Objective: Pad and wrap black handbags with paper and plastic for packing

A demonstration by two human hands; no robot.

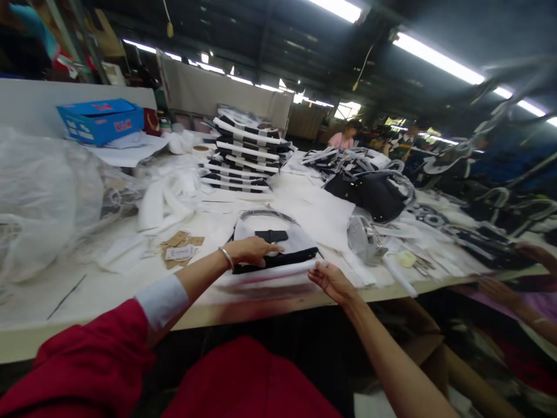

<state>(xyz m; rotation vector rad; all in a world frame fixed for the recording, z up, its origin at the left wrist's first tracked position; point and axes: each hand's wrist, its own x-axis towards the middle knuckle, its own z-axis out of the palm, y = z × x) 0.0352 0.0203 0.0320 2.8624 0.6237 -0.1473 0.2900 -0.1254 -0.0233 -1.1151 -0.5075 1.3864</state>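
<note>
A white and black handbag (278, 241) with a grey handle lies flat on the worktable (108, 290) in front of me. My left hand (252, 251), bracelet on the wrist, rests palm down on the bag's lower left part with fingers stretched out. My right hand (331, 281) pinches the edge of a white sheet (270, 277) that lies under the bag near the table's front edge. A red sleeve with a white cuff covers my left arm.
A tall stack of black and white bags (246, 154) stands behind. A black bag (374, 194) and grey straps lie to the right. Clear plastic bags (47, 197) pile at the left, a blue box (101, 119) beyond. Another person's hands (517, 273) work at the right.
</note>
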